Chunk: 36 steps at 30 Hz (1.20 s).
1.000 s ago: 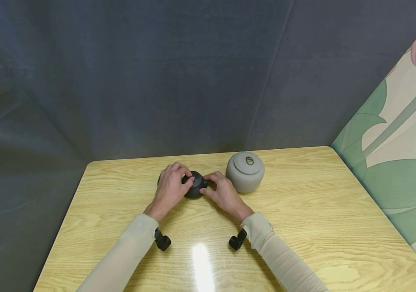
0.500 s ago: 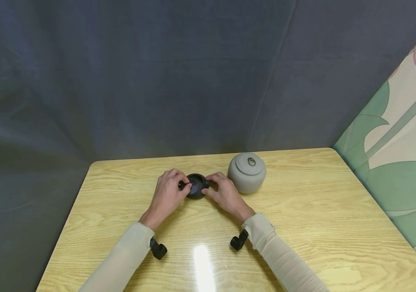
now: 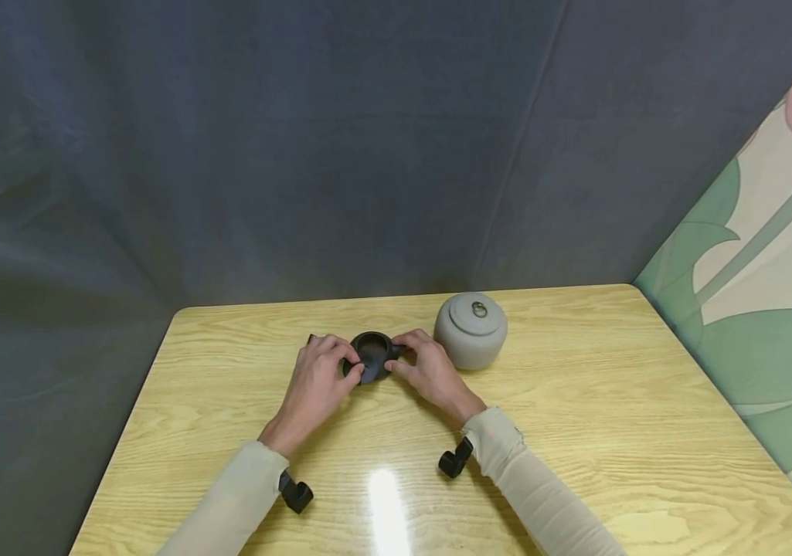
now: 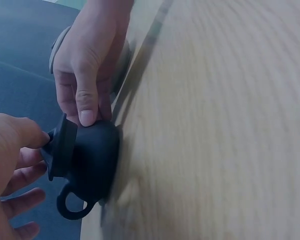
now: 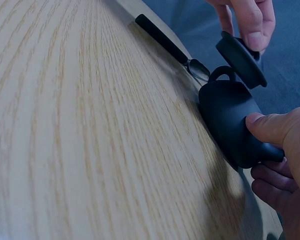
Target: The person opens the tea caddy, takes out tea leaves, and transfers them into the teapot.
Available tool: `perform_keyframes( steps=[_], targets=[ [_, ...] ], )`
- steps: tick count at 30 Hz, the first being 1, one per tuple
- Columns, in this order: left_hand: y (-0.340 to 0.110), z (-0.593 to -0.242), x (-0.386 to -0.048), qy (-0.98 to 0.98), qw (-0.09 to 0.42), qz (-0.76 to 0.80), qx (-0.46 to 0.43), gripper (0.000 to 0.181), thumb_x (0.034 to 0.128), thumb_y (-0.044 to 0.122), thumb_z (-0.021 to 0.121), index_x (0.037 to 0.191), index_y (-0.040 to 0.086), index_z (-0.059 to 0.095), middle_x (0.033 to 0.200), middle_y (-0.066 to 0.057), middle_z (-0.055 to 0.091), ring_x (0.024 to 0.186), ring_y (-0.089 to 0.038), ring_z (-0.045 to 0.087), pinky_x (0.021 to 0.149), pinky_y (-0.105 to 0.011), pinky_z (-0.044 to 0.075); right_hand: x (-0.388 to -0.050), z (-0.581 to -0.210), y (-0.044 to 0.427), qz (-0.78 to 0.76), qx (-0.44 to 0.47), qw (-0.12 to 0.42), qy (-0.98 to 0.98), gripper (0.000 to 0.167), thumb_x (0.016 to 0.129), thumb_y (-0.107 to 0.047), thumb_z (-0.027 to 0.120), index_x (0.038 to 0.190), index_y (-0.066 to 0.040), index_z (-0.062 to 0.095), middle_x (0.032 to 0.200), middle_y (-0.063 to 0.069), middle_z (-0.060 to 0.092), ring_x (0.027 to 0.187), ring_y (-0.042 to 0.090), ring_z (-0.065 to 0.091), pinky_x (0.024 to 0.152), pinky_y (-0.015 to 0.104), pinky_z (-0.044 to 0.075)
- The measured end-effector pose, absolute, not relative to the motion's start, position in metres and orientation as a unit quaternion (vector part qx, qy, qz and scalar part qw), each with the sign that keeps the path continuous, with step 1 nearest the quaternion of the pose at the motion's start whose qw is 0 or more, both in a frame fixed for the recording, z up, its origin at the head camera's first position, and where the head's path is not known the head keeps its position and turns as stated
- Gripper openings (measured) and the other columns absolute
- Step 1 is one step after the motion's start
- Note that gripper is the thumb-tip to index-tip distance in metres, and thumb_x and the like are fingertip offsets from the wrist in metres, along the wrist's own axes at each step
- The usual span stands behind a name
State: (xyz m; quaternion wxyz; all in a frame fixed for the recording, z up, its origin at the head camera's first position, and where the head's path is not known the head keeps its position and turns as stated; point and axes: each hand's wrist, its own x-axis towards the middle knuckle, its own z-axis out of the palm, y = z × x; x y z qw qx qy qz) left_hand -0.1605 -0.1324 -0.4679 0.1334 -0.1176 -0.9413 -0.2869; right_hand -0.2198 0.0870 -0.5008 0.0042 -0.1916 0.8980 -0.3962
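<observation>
A small black teapot (image 5: 229,120) stands uncovered on the table, its ring handle toward the left hand's side. My left hand (image 3: 314,380) pinches the knob of the teapot's black lid (image 5: 238,59). In the right wrist view that lid is tilted, just above the pot's mouth near the handle; whether its edge touches the pot I cannot tell. My right hand (image 3: 433,373) holds the pot at the spout side, thumb against the body and fingers by the spout. Behind the left hand, mostly hidden in the head view, lies a black-handled spoon (image 5: 162,39).
A round grey lidded jar (image 3: 470,344) with a metal ring on top stands right behind my right hand. The wooden table (image 3: 562,386) ends at a dark curtain (image 3: 340,154) at the back. A floral-patterned cloth (image 3: 771,309) hangs at the right.
My left hand has lifted the lid off the teapot's mouth and shifted it toward the near left, uncovering the opening. The right hand keeps its hold on the pot.
</observation>
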Motion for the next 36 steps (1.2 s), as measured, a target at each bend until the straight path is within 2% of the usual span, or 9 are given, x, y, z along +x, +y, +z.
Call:
perform_keyframes(
  steps=[12,25,31,36],
  targets=[
    [-0.134,-0.479,-0.144,-0.945,0.136,-0.265,-0.135,0.011,0.0933,0.023,0.085,0.093,0.016,0.076,0.114,-0.003,0.071,0.116,-0.031,0.064,0.115,-0.059,0.046,-0.222,-0.502,0.087,-0.396,-0.196,-0.001,0.897,0.04,0.096,-0.026,0.082,0.131,-0.009,0.073,0.133,0.007,0.07,0.125,0.026,0.068,0.109,0.044,0.055],
    [-0.132,-0.492,-0.138,-0.945,0.137,-0.262,-0.142,0.012,0.0923,0.024,0.086,0.088,0.019,0.076,0.112,0.0,0.07,0.112,-0.027,0.065,0.112,-0.058,0.047,-0.222,-0.5,0.087,-0.394,-0.193,-0.004,0.899,0.041,0.096,-0.028,0.082,0.132,-0.01,0.073,0.132,0.006,0.07,0.122,0.025,0.068,0.106,0.044,0.056],
    [-0.131,-0.496,-0.136,-0.948,0.118,-0.262,-0.138,0.01,0.0936,0.024,0.085,0.091,0.018,0.077,0.116,-0.001,0.07,0.115,-0.028,0.065,0.112,-0.057,0.047,-0.222,-0.499,0.087,-0.394,-0.191,-0.003,0.899,0.041,0.097,-0.028,0.081,0.132,-0.009,0.072,0.133,0.007,0.07,0.124,0.026,0.067,0.108,0.045,0.055],
    [-0.131,-0.498,-0.134,-0.946,0.12,-0.265,-0.143,0.01,0.0932,0.025,0.085,0.093,0.017,0.078,0.116,-0.001,0.07,0.115,-0.028,0.064,0.112,-0.056,0.047,-0.223,-0.498,0.086,-0.392,-0.194,0.0,0.899,0.042,0.097,-0.029,0.081,0.132,-0.009,0.072,0.134,0.007,0.069,0.125,0.026,0.067,0.108,0.045,0.054]
  ],
)
